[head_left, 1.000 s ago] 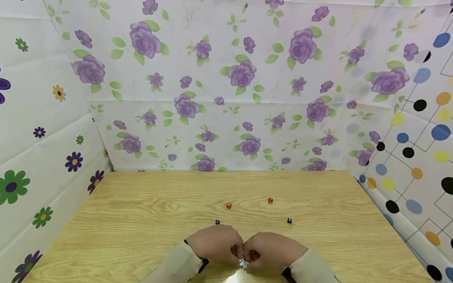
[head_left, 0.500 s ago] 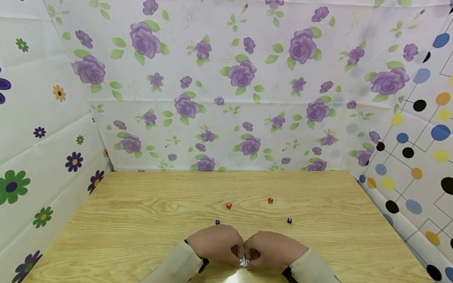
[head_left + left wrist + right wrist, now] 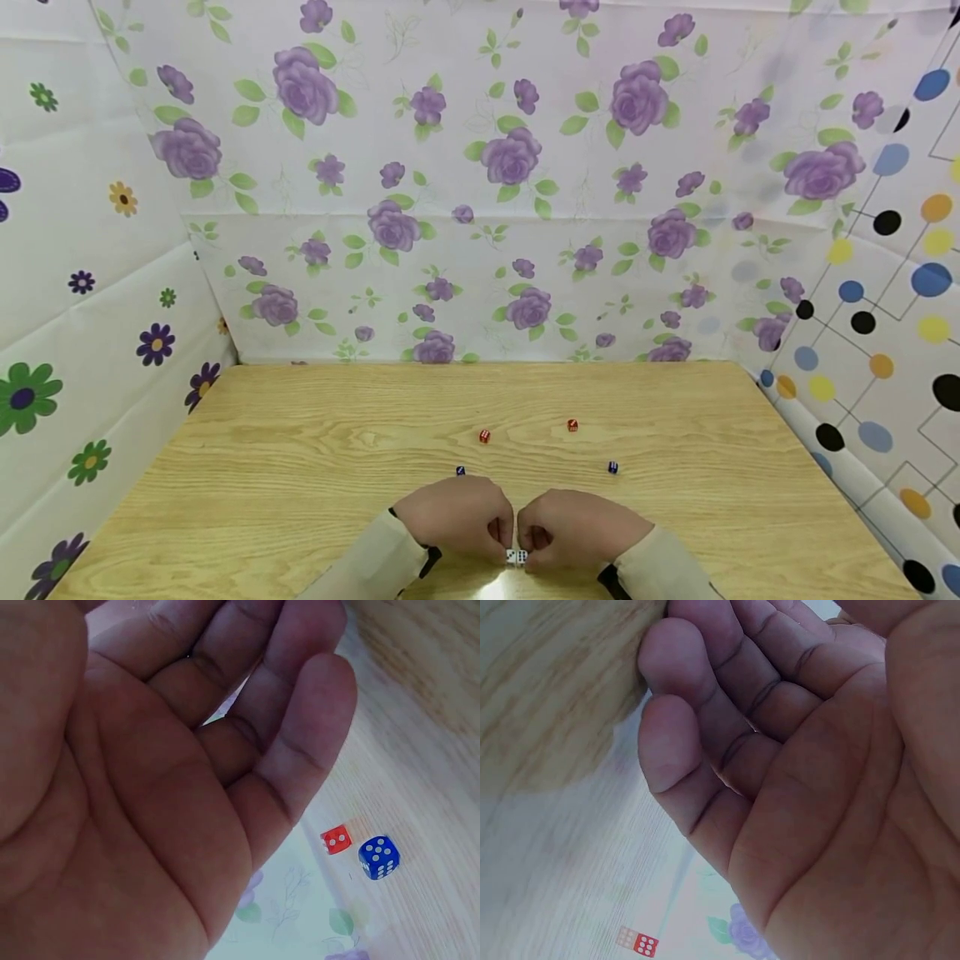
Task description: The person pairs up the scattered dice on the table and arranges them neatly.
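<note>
Both hands meet near the front of the table in the head view, their curled fingers almost knuckle to knuckle. At its fingertips the left hand (image 3: 457, 517) pinches a white die (image 3: 511, 556) with dark pips. Mirroring it, the right hand (image 3: 577, 527) pinches a second white die (image 3: 522, 557). The two dice sit side by side, close against each other, low over the wood. Both wrist views show palms and curled fingers, and the white dice are hidden there.
Behind the left hand lies a blue die (image 3: 461, 472), with a red die (image 3: 484, 436) farther back. On the right are another red die (image 3: 573, 425) and another blue die (image 3: 612, 467). Patterned cloth walls (image 3: 480, 275) enclose the wooden table (image 3: 300, 433).
The right hand's white die has risen slightly in the view, from a little lower than the left one to level beside it. The left hand has hardly moved, and the other dice stay put.
</note>
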`<state>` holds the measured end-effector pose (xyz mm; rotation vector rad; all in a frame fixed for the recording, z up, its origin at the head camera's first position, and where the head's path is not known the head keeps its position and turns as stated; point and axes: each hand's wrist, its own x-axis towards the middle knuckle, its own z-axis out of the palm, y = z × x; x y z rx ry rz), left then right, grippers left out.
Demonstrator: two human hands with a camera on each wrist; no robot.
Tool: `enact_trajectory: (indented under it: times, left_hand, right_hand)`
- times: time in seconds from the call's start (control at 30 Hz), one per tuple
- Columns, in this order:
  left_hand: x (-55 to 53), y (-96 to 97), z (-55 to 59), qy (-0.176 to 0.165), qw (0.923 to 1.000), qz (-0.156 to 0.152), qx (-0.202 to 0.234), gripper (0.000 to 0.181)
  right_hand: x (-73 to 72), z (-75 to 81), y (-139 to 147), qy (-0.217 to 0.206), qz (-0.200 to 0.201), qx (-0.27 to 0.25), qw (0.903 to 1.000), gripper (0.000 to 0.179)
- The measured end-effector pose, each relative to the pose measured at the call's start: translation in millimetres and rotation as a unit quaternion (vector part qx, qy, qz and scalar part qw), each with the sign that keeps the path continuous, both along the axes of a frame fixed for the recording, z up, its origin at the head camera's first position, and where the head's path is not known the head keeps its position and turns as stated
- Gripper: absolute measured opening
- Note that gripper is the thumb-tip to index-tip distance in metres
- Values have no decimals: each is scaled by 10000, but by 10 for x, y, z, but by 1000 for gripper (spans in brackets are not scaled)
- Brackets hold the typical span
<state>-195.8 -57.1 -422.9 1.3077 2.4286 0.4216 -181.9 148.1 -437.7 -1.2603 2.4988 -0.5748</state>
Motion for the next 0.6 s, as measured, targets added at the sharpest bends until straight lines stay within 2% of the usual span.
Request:
enact_trajectory:
  times: [0.23,0.4,0.5,0.6]
  left_hand:
    - [1,16,2,86,10000,-31,-38,11]
    - [7,4,16,-72,10000,34,-1,12]
    - [2,-13,13,-150,9999,58,51,12]
    - [-15,-46,18,-263,9994,110,203,14]
  right_hand:
    - [3,19,-11,-29,18,10,10000,12]
    - [-5,9,-8,-99,-12,57,9999,13]
    - [-6,11,8,13,-14,63,10000,12]
    - [-3,53,49,-37,-188,72,9998,11]
